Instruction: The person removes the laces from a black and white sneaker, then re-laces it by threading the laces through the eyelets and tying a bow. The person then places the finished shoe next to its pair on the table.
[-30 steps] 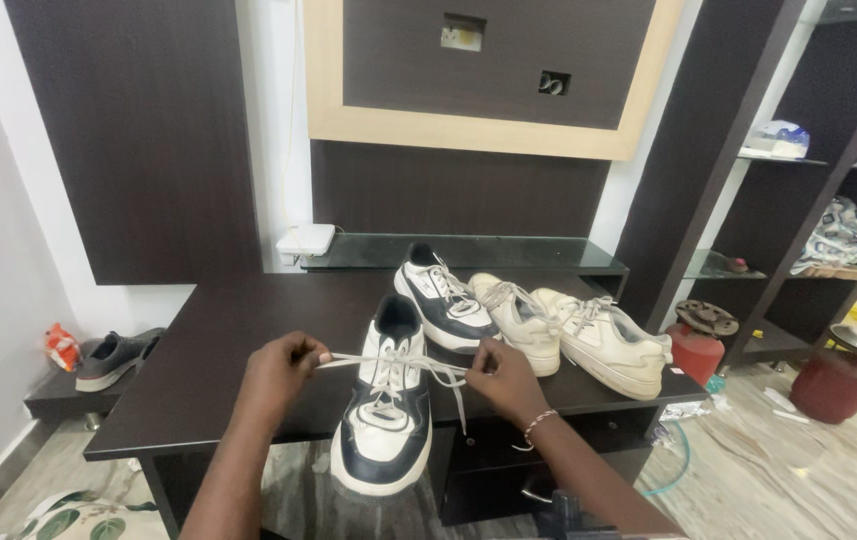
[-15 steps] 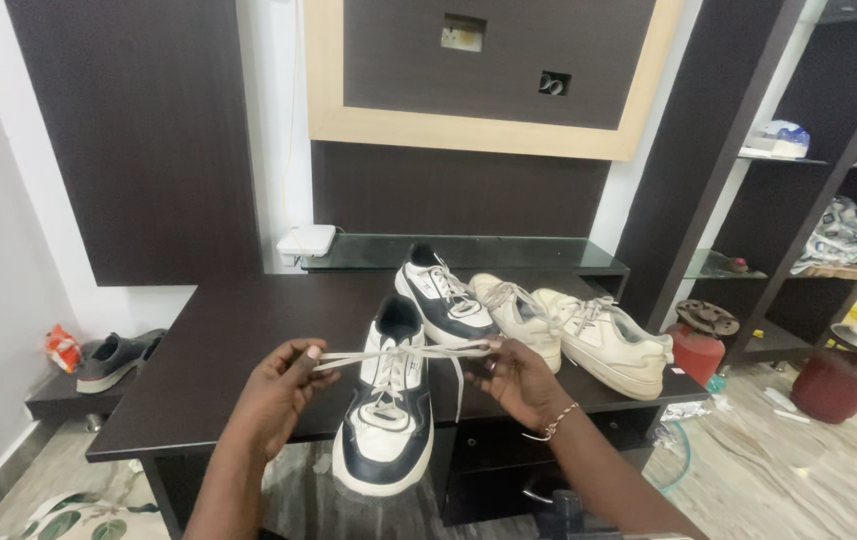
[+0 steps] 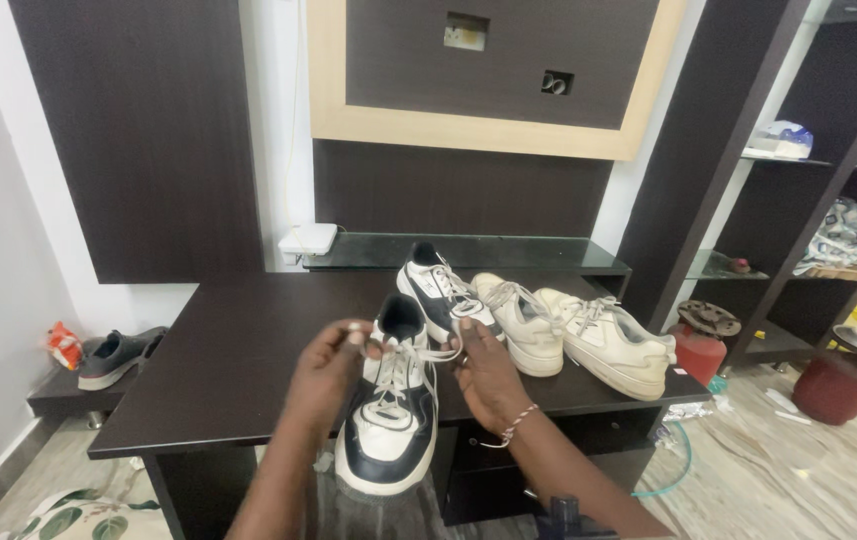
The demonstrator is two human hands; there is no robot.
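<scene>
We see a dark wall panel point(image 3: 138, 130) on the left and a pale-framed dark panel point(image 3: 488, 70) above a dark wooden table point(image 3: 238, 360), with dark open shelving point(image 3: 808, 200) at the right. On the table's front edge lies a navy-and-white sneaker point(image 3: 393, 425), toe towards us, just in front of its matching sneaker point(image 3: 435, 290); beside that one rest two cream sneakers point(image 3: 568, 335), touching each other. A grey shoe point(image 3: 113, 352) sits on a low ledge to the left, next to a small orange packet point(image 3: 64, 345). On the floor at the right stand a red cylinder point(image 3: 698, 350) and a rounder red vessel point(image 3: 836, 385). A flat white box point(image 3: 308, 240) lies on the glass shelf behind the table, and a blue-and-white bundle point(image 3: 783, 138) sits on a high shelf. Our left hand point(image 3: 323, 370) pinches one end of the white lace point(image 3: 418, 352) between thumb and fingertips above the near sneaker's collar; our right hand point(image 3: 488, 375), with a beaded bracelet point(image 3: 516, 425) at the wrist, pinches the other end just beside the tongue, fingers narrow around it.
</scene>
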